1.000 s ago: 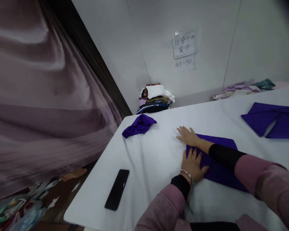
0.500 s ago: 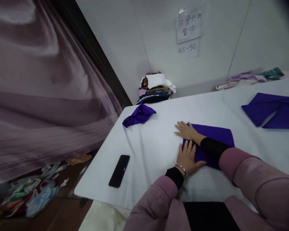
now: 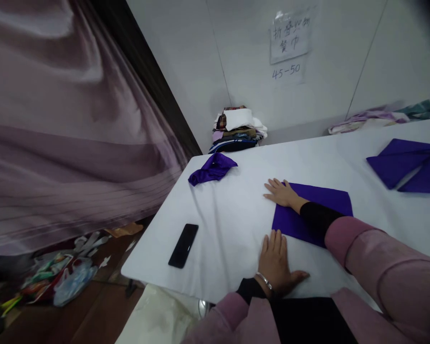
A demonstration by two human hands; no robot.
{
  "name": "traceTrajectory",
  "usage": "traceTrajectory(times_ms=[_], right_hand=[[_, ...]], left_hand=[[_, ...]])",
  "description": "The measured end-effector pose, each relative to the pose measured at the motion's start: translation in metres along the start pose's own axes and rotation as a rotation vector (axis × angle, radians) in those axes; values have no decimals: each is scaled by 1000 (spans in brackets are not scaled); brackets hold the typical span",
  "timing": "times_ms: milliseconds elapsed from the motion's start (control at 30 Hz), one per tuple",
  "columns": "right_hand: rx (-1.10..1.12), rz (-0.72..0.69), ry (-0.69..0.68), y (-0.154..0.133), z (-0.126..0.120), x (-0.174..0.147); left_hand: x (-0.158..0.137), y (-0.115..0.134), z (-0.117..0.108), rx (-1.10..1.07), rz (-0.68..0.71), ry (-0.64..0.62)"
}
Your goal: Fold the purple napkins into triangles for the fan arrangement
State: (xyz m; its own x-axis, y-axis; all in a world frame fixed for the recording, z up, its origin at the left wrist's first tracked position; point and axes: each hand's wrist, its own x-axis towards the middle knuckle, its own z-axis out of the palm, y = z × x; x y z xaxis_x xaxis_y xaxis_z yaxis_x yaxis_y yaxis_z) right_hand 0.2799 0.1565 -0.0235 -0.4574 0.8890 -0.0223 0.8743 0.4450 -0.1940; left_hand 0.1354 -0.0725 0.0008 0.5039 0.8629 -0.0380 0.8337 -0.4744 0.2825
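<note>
A folded purple napkin [image 3: 297, 227] lies flat on the white-covered table [image 3: 232, 215]. My right hand [image 3: 281, 193] rests with spread fingers on its far left corner, the fingertips reaching past the edge onto the white cloth. The right forearm crosses over the napkin and hides part of it. Just in front of the napkin's near edge, my left hand [image 3: 275, 263] lies palm down on the table, fingers stretched out and thumb to the right. Nothing is held in it. A silver bracelet [image 3: 264, 281] circles the left wrist.
A crumpled purple cloth [image 3: 213, 169] lies at the table's far left, with a black phone [image 3: 183, 245] nearer. More folded purple cloth [image 3: 412, 162] is at the right. Stacked clothes [image 3: 238, 131] stand behind the table. A pink curtain [image 3: 75, 129] hangs left, above floor bags [image 3: 73, 282].
My left hand has slid off the napkin toward my body and now lies on the white cloth. My right hand stays at the napkin's corner. The camera view has shifted slightly.
</note>
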Motion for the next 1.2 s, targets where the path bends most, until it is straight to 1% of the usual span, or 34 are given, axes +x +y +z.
traceTrajectory(times_ms=[67, 133, 233, 300, 400, 500, 600, 733, 800, 900, 967, 1067, 1200], right_hand=[[-7, 2, -6, -1, -1, 0], [-11, 8, -11, -1, -2, 0], [-19, 8, 0, -2, -2, -1], [-25, 7, 7, -2, -1, -1], [-22, 8, 15, -2, 2, -1], [-18, 11, 22, -1, 4, 1], [-24, 11, 19, -1, 0, 2], [-1, 33, -14, -7, -6, 0], [-1, -32, 23, -14, -4, -4], [-22, -204, 79, -24, 6, -11], [-26, -253, 85, -27, 12, -13], [-28, -252, 93, -22, 15, -6], [-38, -191, 92, -1, 12, 16]], left_hand=[[-3, -2, -6, -32, -8, 14], [3, -4, -13, -67, -43, 78], [28, -8, -21, -96, -81, 221], [49, -11, -21, -109, -56, 266], [76, -18, -16, -108, -32, 235], [88, -25, -9, -101, -96, 208], [90, -30, -3, -135, -142, 239], [88, -32, -2, -210, -150, 262], [88, -32, -2, -240, -155, 267], [88, -32, -3, -269, -142, 277], [88, -32, -2, -266, -144, 274], [87, -31, -1, -233, -166, 242], [85, -30, 3, -198, -178, 212]])
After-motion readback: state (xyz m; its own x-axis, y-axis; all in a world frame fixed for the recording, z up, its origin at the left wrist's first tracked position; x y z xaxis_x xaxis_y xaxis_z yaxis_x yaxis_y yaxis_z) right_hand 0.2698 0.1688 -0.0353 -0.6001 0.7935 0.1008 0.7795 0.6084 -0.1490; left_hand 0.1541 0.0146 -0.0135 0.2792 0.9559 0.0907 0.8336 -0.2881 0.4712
